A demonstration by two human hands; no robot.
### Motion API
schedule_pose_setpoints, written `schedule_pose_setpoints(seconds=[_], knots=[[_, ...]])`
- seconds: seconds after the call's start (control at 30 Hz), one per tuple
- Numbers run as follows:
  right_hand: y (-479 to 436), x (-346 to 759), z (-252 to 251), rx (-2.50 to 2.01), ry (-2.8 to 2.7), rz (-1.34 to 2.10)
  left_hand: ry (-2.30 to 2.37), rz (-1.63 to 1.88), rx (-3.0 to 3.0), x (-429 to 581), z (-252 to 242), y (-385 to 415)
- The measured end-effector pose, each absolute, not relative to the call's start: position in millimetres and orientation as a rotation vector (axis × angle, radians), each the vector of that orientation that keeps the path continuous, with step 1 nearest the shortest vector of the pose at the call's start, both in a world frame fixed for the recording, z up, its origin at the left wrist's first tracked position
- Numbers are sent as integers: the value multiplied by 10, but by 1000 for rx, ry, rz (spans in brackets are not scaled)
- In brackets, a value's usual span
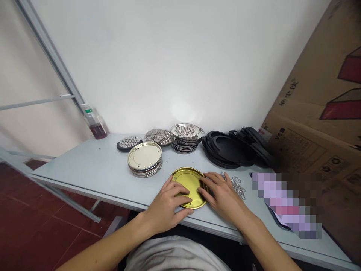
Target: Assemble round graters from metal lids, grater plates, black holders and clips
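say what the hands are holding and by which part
The left hand and right hand both hold a round gold metal lid, gripping it by its rim on opposite sides, with the hands partly over its face.

Both hands on a gold-coloured metal lid [189,187], flat on a pale grey table [84,169]. Left hand [165,205] covers the lid's lower left edge, fingers on its face. Right hand [222,195] sits on its right side, fingertips on the face. Just right of that hand: loose metal rings [238,187]. Behind the lid: stack of plain silver lids [144,160]. Further back, against the wall: perforated metal discs [184,131], black rubber gaskets [222,148]. Back left corner: plastic bottle [94,126] with dark red liquid. Cardboard box [310,113] leans at right. Pixelated object [284,205] on the table, can't identify.
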State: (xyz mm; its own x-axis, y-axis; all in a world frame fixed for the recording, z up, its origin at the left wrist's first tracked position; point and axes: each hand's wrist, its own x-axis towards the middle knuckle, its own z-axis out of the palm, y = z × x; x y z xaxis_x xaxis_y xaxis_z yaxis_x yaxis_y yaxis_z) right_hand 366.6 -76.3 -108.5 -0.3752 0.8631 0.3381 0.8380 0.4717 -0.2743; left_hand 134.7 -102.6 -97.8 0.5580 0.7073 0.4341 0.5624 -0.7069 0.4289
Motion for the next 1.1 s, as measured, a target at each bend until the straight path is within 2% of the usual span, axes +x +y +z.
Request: schedule_pose_setpoints(seconds=[0.4,0.87,1.1], knots=[[-755,3659,-1097,-1391,-2292,17,1236,819,2115,1445,-993,-1063],[-744,3668,-1123,-1372,-2286,11,1198,812,2113,1453,-865,-1092],[-760,3659,-1102,-1368,-2284,46,1273,1104,2300,1335,-617,-804]])
